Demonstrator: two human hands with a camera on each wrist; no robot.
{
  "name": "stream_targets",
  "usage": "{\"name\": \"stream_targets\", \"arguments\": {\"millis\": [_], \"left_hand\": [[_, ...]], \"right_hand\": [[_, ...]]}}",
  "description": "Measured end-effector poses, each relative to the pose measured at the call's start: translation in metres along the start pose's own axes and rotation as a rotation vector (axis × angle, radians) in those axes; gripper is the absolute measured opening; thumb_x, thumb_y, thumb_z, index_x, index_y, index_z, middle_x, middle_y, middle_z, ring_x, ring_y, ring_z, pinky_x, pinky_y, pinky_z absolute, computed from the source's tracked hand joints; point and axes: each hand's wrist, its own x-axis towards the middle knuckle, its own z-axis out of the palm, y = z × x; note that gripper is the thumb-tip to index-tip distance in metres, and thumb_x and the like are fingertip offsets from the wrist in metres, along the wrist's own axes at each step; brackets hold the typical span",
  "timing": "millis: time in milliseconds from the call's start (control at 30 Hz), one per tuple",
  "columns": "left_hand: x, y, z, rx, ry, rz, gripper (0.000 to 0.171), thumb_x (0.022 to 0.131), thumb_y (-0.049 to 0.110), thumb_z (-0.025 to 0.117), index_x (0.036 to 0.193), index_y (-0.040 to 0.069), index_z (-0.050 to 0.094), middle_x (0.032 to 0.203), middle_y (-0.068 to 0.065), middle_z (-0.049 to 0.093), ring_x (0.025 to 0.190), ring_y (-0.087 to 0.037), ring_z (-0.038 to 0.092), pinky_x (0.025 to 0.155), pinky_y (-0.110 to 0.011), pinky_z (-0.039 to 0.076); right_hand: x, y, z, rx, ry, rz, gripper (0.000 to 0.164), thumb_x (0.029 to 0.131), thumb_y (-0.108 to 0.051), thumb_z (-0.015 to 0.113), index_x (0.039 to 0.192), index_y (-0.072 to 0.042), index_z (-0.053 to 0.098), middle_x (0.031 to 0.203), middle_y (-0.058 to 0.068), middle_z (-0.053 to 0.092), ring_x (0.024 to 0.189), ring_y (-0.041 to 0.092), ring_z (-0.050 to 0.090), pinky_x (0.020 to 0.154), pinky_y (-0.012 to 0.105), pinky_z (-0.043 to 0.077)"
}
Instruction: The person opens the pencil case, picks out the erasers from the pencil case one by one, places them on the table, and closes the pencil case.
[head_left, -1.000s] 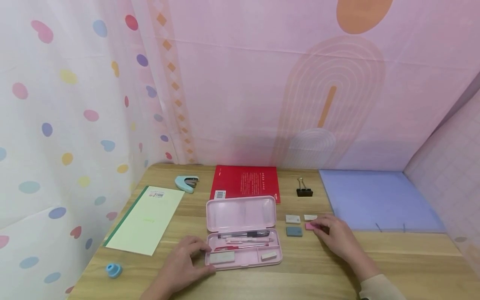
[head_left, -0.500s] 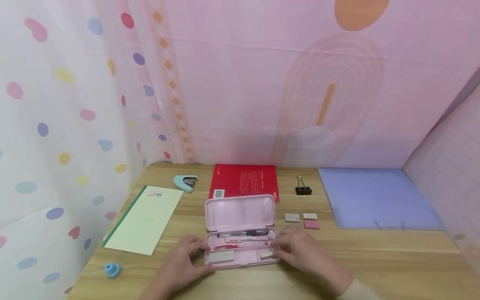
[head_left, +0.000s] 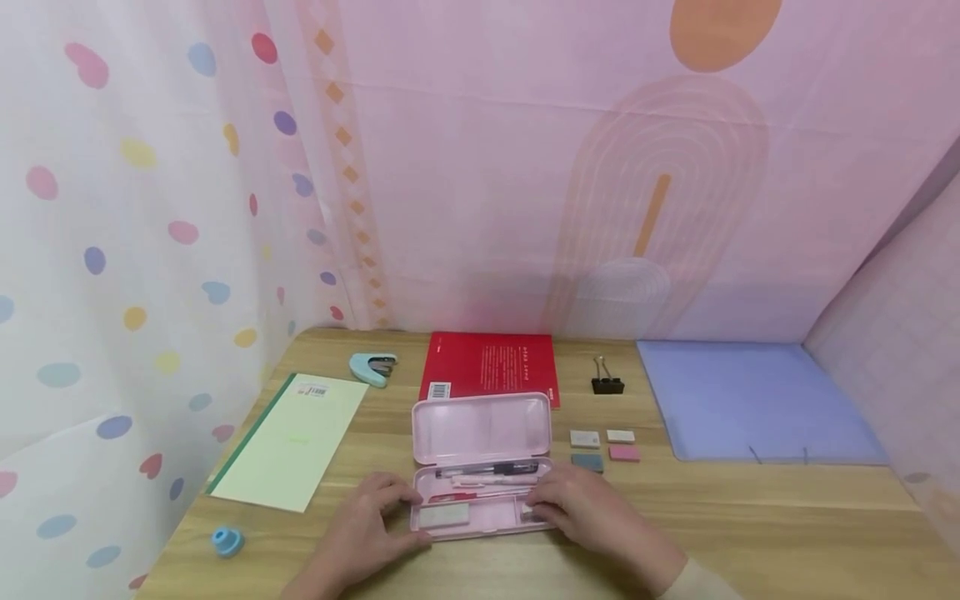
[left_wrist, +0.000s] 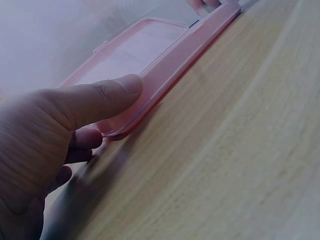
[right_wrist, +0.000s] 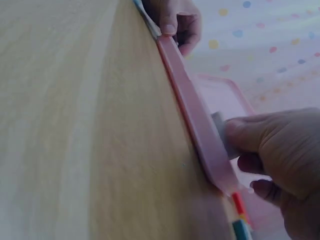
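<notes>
A pink pencil case lies with its lid raised at the back. My left hand holds its left end, the thumb along the front wall in the left wrist view. At the right end, my right hand reaches into the small front compartment and pinches a small whitish eraser. The right wrist view shows this eraser greyish and upright between thumb and fingers at the case's rim. Inside the case are a black pen, a pink-white pen, a red pen and a larger pale eraser.
Right of the case lie several small blocks, including a pink one and a blue-grey one. Behind are a binder clip and red book; a blue folder is right. Leftward: notebook, stapler, blue knob-like piece.
My right hand has left the pink block on the table, moved left to the case's right compartment and taken hold of the small eraser there. The left hand stays at the case.
</notes>
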Motion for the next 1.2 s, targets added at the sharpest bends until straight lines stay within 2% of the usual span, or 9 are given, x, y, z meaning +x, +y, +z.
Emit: {"name": "stream_targets", "arguments": {"millis": [100, 167, 233, 367, 467, 700, 867, 1200], "left_hand": [[0.001, 0.001, 0.001, -0.005, 0.002, 0.010, 0.050, 0.061, 0.075, 0.070, 0.094, 0.037, 0.068, 0.101, 0.018, 0.053, 0.094, -0.002, 0.048, 0.085, -0.034, 0.051], [0.002, 0.001, 0.001, -0.013, 0.010, 0.017, 0.050, 0.061, 0.074, 0.071, 0.094, 0.037, 0.068, 0.102, 0.018, 0.053, 0.095, -0.002, 0.048, 0.085, -0.035, 0.051], [0.003, 0.000, 0.000, -0.022, 0.017, 0.018, 0.050, 0.060, 0.074, 0.071, 0.093, 0.037, 0.068, 0.102, 0.019, 0.053, 0.095, -0.002, 0.048, 0.086, -0.034, 0.051], [0.003, -0.002, -0.003, -0.024, 0.026, 0.013, 0.051, 0.059, 0.075, 0.071, 0.092, 0.038, 0.068, 0.101, 0.020, 0.052, 0.096, -0.001, 0.048, 0.086, -0.034, 0.050], [0.002, -0.003, -0.004, -0.030, 0.019, 0.005, 0.050, 0.059, 0.075, 0.071, 0.092, 0.038, 0.068, 0.101, 0.020, 0.052, 0.095, -0.002, 0.048, 0.086, -0.034, 0.050], [0.000, -0.002, -0.001, -0.026, 0.021, -0.001, 0.048, 0.060, 0.075, 0.071, 0.092, 0.039, 0.067, 0.100, 0.021, 0.052, 0.094, -0.001, 0.047, 0.085, -0.032, 0.051], [0.002, -0.001, -0.001, -0.031, 0.018, -0.001, 0.049, 0.060, 0.073, 0.072, 0.093, 0.038, 0.068, 0.101, 0.020, 0.052, 0.094, -0.001, 0.047, 0.086, -0.034, 0.051], [0.000, -0.003, 0.001, -0.026, 0.003, -0.010, 0.048, 0.060, 0.074, 0.071, 0.093, 0.039, 0.067, 0.100, 0.020, 0.052, 0.094, -0.001, 0.047, 0.086, -0.033, 0.051]], "right_hand": [[-0.015, 0.012, -0.009, -0.046, 0.154, -0.010, 0.016, 0.088, -0.018, 0.070, 0.103, -0.019, 0.073, 0.101, -0.010, 0.069, 0.095, 0.008, 0.061, 0.084, 0.033, 0.052], [-0.027, 0.024, -0.019, -0.071, 0.246, 0.029, 0.016, 0.085, -0.013, 0.071, 0.101, -0.017, 0.073, 0.102, -0.005, 0.070, 0.096, 0.013, 0.064, 0.084, 0.037, 0.053], [-0.038, 0.037, -0.029, -0.078, 0.283, 0.109, 0.018, 0.083, -0.009, 0.073, 0.100, -0.015, 0.074, 0.104, -0.001, 0.071, 0.097, 0.018, 0.065, 0.085, 0.041, 0.053], [-0.051, 0.060, -0.039, -0.040, 0.240, 0.288, 0.021, 0.085, -0.009, 0.072, 0.103, -0.017, 0.074, 0.111, 0.002, 0.070, 0.103, 0.022, 0.065, 0.089, 0.045, 0.051], [-0.054, 0.070, -0.038, -0.033, 0.188, 0.349, 0.020, 0.088, -0.013, 0.070, 0.106, -0.019, 0.074, 0.113, 0.000, 0.069, 0.105, 0.022, 0.063, 0.090, 0.045, 0.050], [-0.055, 0.076, -0.031, -0.099, 0.193, 0.356, 0.021, 0.087, -0.015, 0.072, 0.107, -0.019, 0.073, 0.111, 0.000, 0.069, 0.104, 0.022, 0.064, 0.089, 0.045, 0.051], [-0.061, 0.076, -0.030, -0.141, 0.202, 0.357, 0.029, 0.079, -0.017, 0.079, 0.108, -0.016, 0.073, 0.111, 0.005, 0.068, 0.100, 0.025, 0.063, 0.086, 0.045, 0.052], [-0.066, 0.076, -0.028, -0.148, 0.211, 0.373, 0.030, 0.077, -0.013, 0.079, 0.107, -0.015, 0.073, 0.111, 0.007, 0.066, 0.101, 0.028, 0.063, 0.085, 0.045, 0.053]]}}
